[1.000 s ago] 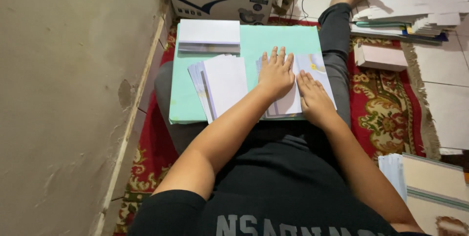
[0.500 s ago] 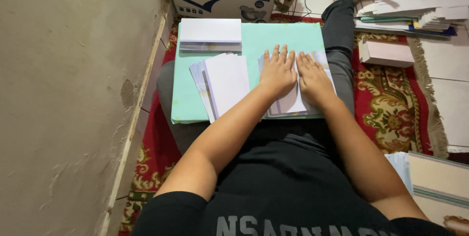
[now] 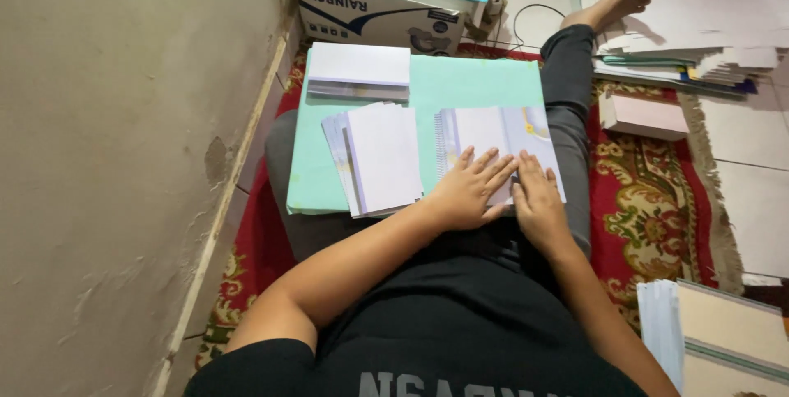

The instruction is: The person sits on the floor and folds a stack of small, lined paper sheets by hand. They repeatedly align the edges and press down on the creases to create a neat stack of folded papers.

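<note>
A red patterned rug spreads out beneath everything, well right of the fingers. On the lap sits a pale green board, stretching ahead of the fingertips. Just left of the fingers, a fanned stack of white sheets. Left hand and right hand lie flat, fingers spread, gripping nothing, pressing a pile of printed cards on the board.

Location: a home floor used as a paper workspace, indicated by a patterned red rug, floor tiles, a plastered wall and stacked paper sheets
</note>
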